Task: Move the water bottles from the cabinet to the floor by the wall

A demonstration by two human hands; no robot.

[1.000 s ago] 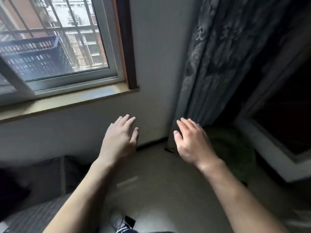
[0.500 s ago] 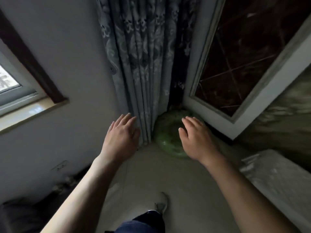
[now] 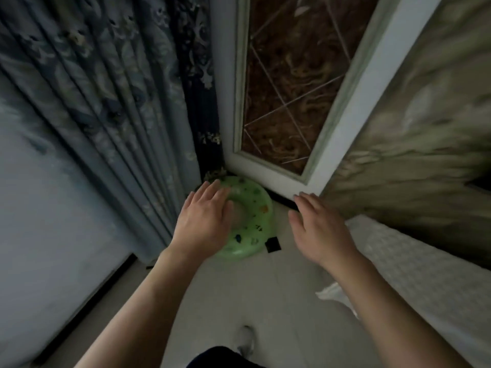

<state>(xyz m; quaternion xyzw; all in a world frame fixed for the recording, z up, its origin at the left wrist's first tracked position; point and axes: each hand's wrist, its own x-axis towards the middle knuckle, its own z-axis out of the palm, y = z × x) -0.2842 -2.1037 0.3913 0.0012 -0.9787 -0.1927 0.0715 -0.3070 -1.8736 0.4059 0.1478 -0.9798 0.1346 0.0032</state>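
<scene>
Both hands, left (image 3: pixel 203 224) and right (image 3: pixel 320 229), hover empty with fingers spread over the floor (image 3: pixel 265 293) near a green ring (image 3: pixel 252 221), likely mid-walk; no bottles or cabinet visible.

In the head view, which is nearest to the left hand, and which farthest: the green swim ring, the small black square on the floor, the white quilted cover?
1. Green swim ring, partly under the left hand.
2. Black square, on the floor just right of the ring.
3. White quilted cover, far right, beyond the right hand.
</scene>
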